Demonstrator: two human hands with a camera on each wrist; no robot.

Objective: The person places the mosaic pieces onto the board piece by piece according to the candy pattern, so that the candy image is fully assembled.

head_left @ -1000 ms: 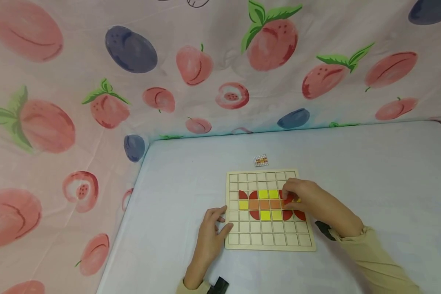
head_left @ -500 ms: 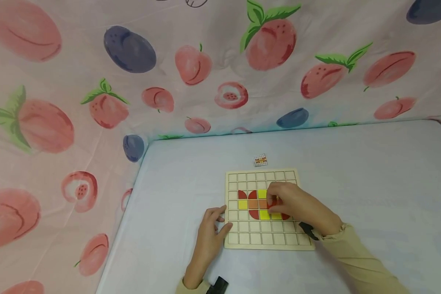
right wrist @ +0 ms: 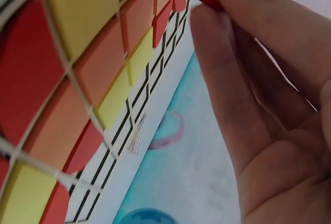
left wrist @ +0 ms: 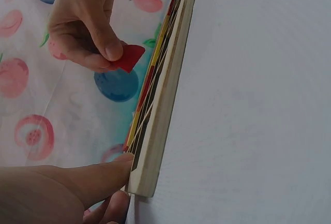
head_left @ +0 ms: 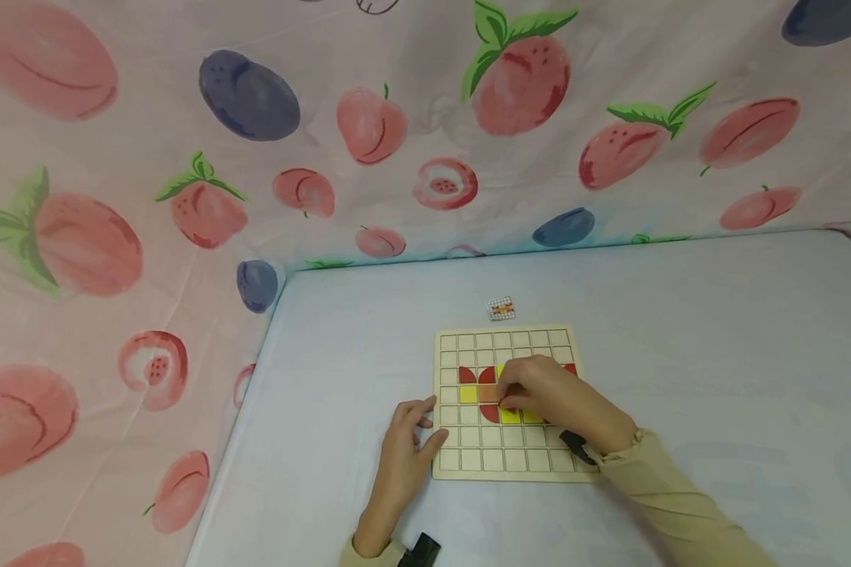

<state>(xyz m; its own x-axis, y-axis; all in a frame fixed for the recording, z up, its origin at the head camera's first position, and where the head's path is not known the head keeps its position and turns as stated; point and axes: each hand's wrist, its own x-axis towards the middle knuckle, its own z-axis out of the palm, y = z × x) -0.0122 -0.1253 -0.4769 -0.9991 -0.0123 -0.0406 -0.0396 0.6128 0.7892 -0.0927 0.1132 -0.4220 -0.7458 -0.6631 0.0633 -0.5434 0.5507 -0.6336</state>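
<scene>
A square wooden grid board [head_left: 492, 461] lies on the white surface, with red, yellow and orange tiles across its middle rows. My left hand [head_left: 403, 453] rests at the board's left edge, thumb and fingers touching it. In the left wrist view, its thumb [left wrist: 103, 180] lies against the board's pale rim. Over the coloured tiles, my right hand [head_left: 556, 398] pinches a red tile [left wrist: 133, 58] with one curved side between thumb and fingertips. The same tile shows at the top of the right wrist view, raised from the board. Part of the pattern is hidden beneath this hand.
Just beyond the board's far edge lies a small card [head_left: 501, 308] printed with a coloured grid pattern. A fruit-printed cloth [head_left: 397, 197] rises behind and to the left of the white surface [head_left: 354, 339]. Each wrist wears a black device.
My right hand has moved left across the board with the red tile, from the pattern's right end toward its middle. Red tiles at the right have come partly into sight. The left hand has stayed put.
</scene>
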